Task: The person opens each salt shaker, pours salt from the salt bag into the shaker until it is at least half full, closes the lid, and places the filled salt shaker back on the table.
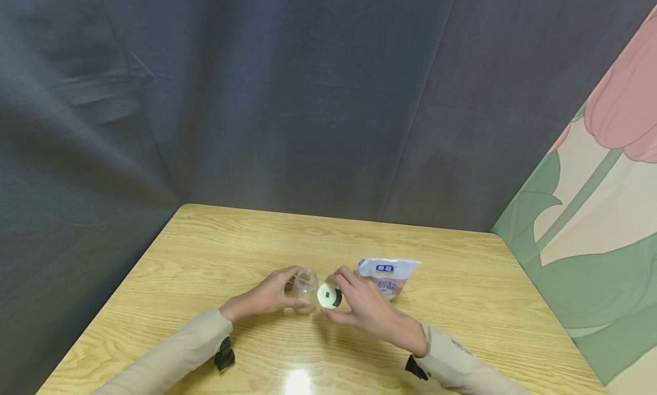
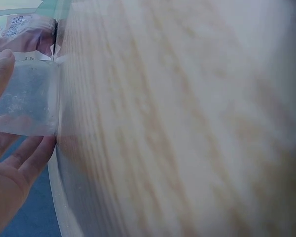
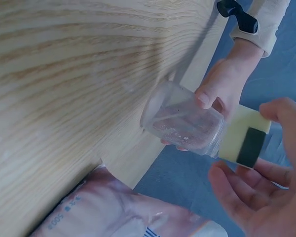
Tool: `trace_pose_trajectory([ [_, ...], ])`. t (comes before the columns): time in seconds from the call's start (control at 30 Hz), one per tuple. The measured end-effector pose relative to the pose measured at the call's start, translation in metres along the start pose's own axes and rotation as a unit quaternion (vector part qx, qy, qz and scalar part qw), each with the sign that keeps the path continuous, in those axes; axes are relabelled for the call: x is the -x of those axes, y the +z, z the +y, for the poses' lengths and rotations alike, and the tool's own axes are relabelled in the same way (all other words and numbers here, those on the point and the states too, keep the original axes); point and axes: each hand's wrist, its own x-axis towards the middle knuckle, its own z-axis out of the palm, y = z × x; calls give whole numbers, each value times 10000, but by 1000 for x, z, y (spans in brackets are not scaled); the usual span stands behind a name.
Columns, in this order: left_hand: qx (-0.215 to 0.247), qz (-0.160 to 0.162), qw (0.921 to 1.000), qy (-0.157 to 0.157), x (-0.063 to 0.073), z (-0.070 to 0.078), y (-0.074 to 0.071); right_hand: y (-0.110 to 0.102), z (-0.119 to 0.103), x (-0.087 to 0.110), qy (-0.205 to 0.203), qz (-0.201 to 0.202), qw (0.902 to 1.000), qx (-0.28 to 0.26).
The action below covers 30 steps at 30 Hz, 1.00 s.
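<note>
Head view: a clear jar (image 1: 306, 289) is stood upright on the wood-grain worktop (image 1: 231, 235), mouth uncovered; it is held by the left hand (image 1: 267, 295), grip curled round its side. A pale lid (image 1: 326, 296) with a dark patch is pinched in the grip of the right hand (image 1: 366, 304), just beside the jar's mouth. A printed bag (image 1: 387, 268) is seen behind the right hand, on the worktop. Left wrist view: the jar is flanked by thumb and fingers, hand partly cut off by the frame edge; the bag is shown beyond. Right wrist view: the lid is gripped between thumb and fingers, lined up near the jar's neck; the bag is seen at the bottom.
</note>
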Motion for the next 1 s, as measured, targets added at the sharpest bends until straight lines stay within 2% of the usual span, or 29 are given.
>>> trace_pose_trajectory([
  [0.2, -57, 4, 10000, 42, 1, 0, -1, -1, 0, 6, 136, -668, 9975, 168],
  [0.43, -51, -27, 10000, -57, 0, 2, -1, 1, 2, 14, 5, -1436, 9896, -26],
  [0.8, -58, 22, 10000, -5, -1, 1, -1, 4, 4, 17, 46, -2015, 9794, -150],
  [1.0, -59, 19, 10000, -21, -1, 1, 0, 8, 4, 18, -172, -2313, 9727, -76],
])
